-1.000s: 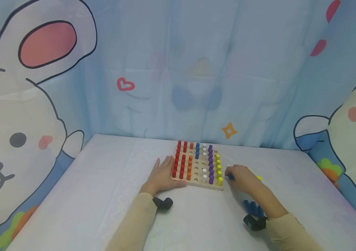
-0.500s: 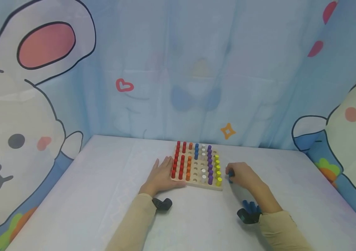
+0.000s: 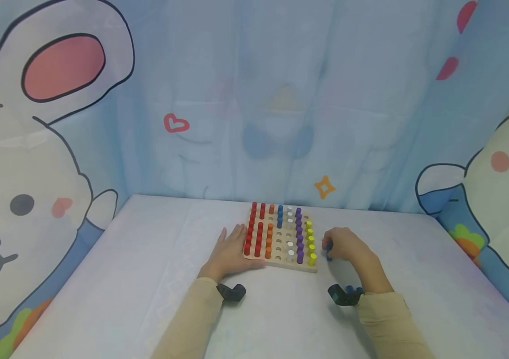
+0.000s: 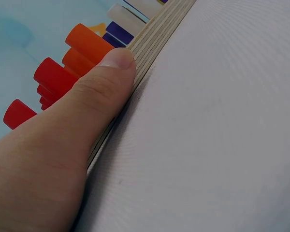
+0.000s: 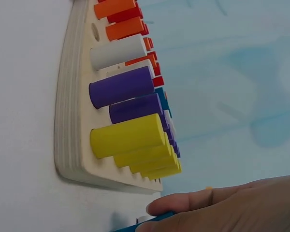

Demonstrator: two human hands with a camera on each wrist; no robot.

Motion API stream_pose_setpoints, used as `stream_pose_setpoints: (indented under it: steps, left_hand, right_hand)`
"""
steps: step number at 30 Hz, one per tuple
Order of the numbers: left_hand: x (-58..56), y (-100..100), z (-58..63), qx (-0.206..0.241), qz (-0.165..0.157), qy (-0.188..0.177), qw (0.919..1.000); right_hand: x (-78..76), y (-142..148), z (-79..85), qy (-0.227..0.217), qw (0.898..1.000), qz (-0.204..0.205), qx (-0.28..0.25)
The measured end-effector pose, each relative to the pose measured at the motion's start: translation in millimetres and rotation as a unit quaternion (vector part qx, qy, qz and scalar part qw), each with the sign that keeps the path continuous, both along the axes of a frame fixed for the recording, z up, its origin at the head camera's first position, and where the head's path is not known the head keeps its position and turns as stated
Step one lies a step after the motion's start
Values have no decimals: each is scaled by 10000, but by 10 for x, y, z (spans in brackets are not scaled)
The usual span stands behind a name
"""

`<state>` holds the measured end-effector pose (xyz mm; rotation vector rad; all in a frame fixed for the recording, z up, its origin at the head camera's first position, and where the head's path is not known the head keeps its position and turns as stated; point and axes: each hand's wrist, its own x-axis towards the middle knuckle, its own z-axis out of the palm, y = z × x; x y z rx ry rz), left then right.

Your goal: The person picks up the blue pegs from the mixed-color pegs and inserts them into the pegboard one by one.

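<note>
A wooden peg board (image 3: 294, 267) stands mid-table, with rows of red, orange, blue, white, purple and yellow pegs upright in it; some holes show bare. My left hand (image 3: 227, 255) rests at its left side, fingers stretched along the edge. In the left wrist view the thumb (image 4: 99, 89) lies against the board's layered front edge. Just right of the board, my right hand (image 3: 347, 244) pinches a blue peg (image 3: 328, 253) between thumb and fingers, the peg pointing down. The right wrist view has this blue peg (image 5: 157, 219) low in frame, near the yellow pegs (image 5: 128, 137).
Several loose blue pegs (image 3: 354, 289) lie on the white table (image 3: 281, 319), partly hidden by the right wrist's black camera (image 3: 345, 295). Another black camera (image 3: 233, 292) sits on the left wrist. A printed curtain (image 3: 218, 149) hangs behind the table.
My right wrist and forearm have swung left, covering more of the loose blue pegs. The held blue peg has turned to point down. My left hand stays at the board.
</note>
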<state>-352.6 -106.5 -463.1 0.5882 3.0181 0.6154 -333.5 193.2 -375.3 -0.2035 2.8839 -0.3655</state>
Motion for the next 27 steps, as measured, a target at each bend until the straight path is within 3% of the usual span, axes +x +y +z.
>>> stream_pose_setpoints:
  steps: [8,27]
  left_hand:
    - [8,-5,-19,50,5,-4,10000]
    - [-3,-1,-16,107,-1,-40,9999]
  right_hand:
    - [-9,2,3,-184,9997,-158,-79]
    - [-5,58,-58,-59,9998,-162,-129]
